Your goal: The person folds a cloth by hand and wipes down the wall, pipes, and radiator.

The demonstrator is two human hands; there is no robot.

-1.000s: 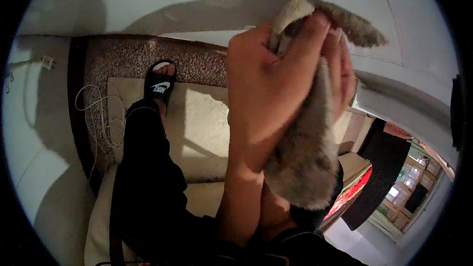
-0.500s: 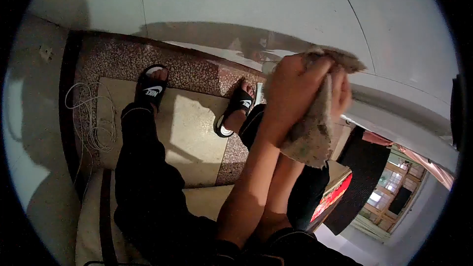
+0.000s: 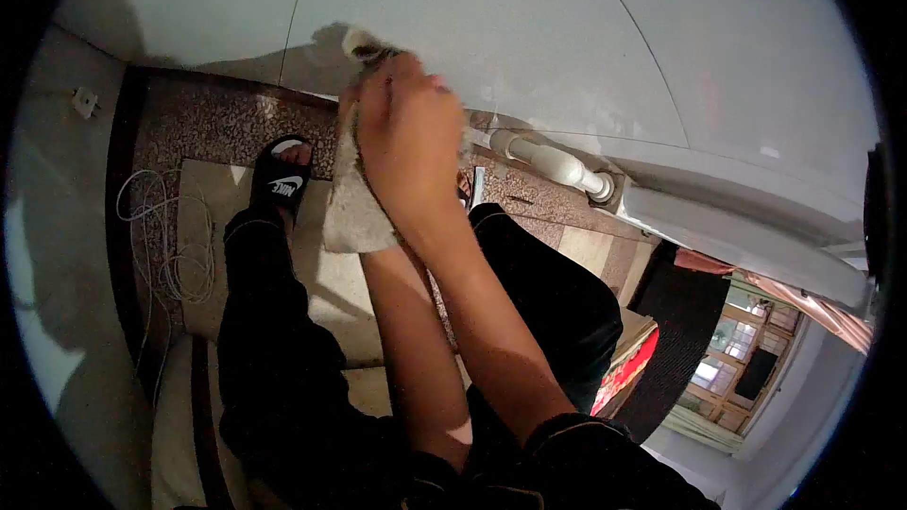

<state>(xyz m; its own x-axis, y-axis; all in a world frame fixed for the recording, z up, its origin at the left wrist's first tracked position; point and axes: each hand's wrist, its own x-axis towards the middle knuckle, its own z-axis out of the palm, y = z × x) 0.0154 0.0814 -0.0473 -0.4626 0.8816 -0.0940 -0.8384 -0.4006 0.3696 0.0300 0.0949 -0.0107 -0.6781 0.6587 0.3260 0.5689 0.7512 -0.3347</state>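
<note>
A worn grey-beige cloth (image 3: 354,212) is bunched up against the pale, glossy panelled wall (image 3: 491,28). My right hand (image 3: 416,132) lies on top, its fingers curled round the cloth and slightly smeared by motion. Behind it, my left hand is mostly covered by the cloth and the right hand; its wrist (image 3: 383,269) runs up under the hanging part. Both hands are close together on the same cloth, which droops below them towards the forearms.
A white pipe (image 3: 557,165) runs along the wall's foot to the right. Coiled pale cord (image 3: 184,255) lies on the floor at left, near my sandalled foot (image 3: 282,179). A wall socket (image 3: 85,102) is at far left. A dark mat (image 3: 675,340) and a window (image 3: 742,349) are at right.
Both hands have moved left along the wall with the cloth. My right hand now shows in front, where my left was before. The white pipe has come into sight.
</note>
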